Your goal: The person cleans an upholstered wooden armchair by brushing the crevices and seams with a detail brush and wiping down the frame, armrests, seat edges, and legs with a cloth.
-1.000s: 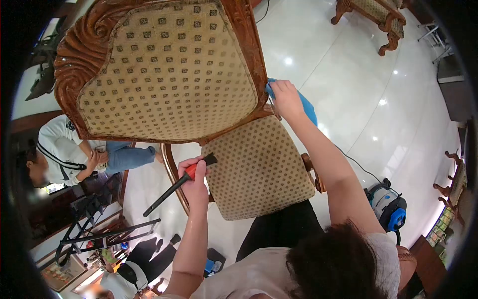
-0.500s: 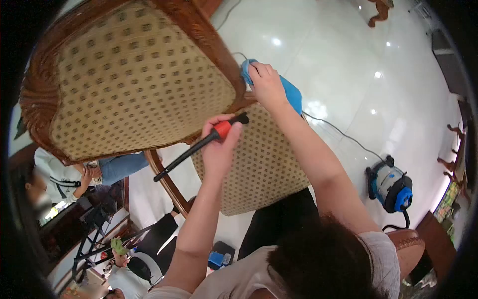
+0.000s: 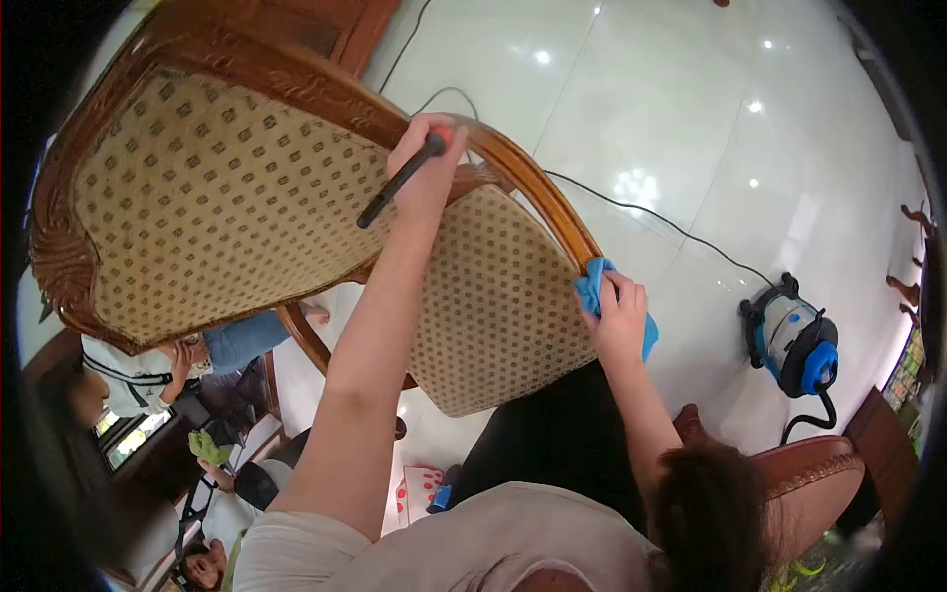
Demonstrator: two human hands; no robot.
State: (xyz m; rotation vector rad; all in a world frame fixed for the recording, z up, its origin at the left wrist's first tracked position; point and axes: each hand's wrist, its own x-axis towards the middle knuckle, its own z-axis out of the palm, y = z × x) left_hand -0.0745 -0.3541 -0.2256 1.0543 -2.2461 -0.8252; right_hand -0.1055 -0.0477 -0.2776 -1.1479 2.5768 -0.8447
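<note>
My left hand (image 3: 426, 173) is closed around a black-handled brush (image 3: 400, 187) with a red collar. The brush's head end is hidden by my fingers, near where the armrest meets the wooden back frame. My right hand (image 3: 619, 314) grips a bunched blue cloth (image 3: 595, 283) against the front part of the curved wooden armrest (image 3: 545, 189). Part of the cloth hangs below that hand. The carved chair has a patterned fabric backrest (image 3: 227, 192) on the left and a matching seat (image 3: 503, 306) between my arms.
A grey, black and blue vacuum cleaner (image 3: 794, 340) stands on the glossy tiled floor (image 3: 681, 128), a cable (image 3: 661, 210) trailing from it. A brown leather-like seat (image 3: 809, 483) is at lower right. Two other people are at lower left, one with a green cloth (image 3: 209, 449).
My left hand has moved up with the brush, from over the seat to the rear of the armrest. My right hand has slid the blue cloth down and right along the armrest to its front.
</note>
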